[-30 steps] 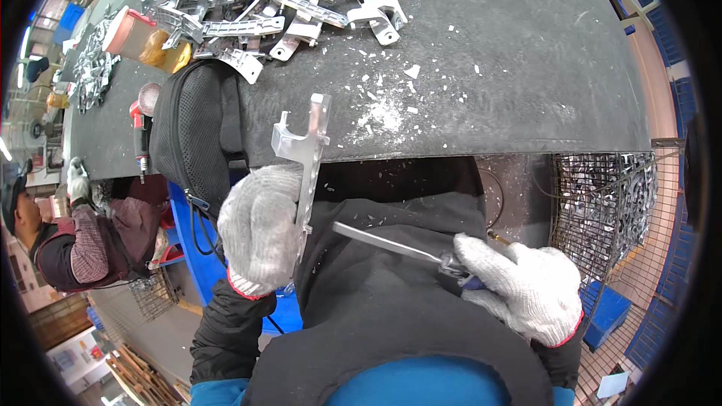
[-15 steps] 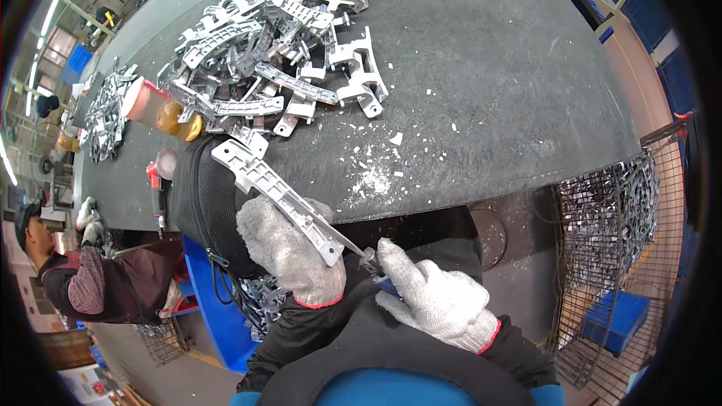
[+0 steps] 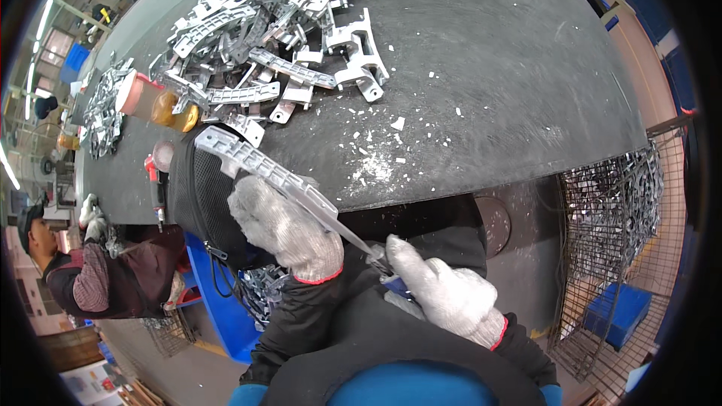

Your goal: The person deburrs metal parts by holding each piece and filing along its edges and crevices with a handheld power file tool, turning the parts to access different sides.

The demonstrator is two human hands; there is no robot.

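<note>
My left hand, in a grey-white knit glove, is closed around a long, ribbed silver metal casting. The part slants from the upper left down toward my right hand. My gloved right hand grips the blue handle of a flat metal file. The file's long blade lies along the lower end of the casting and appears to touch it; its tip is hidden there. Beyond my hands, a heap of similar castings covers the far left of the dark worktable.
White chips lie near the table edge. Left are a black mesh bag, a red air tool, an amber-bottomed container and a blue bin. A wire cage of parts stands right. A co-worker sits left.
The casting has tipped in my left hand, showing more of its side edge. Both hands stay close to where they were, with the file now lying along the part's lower end.
</note>
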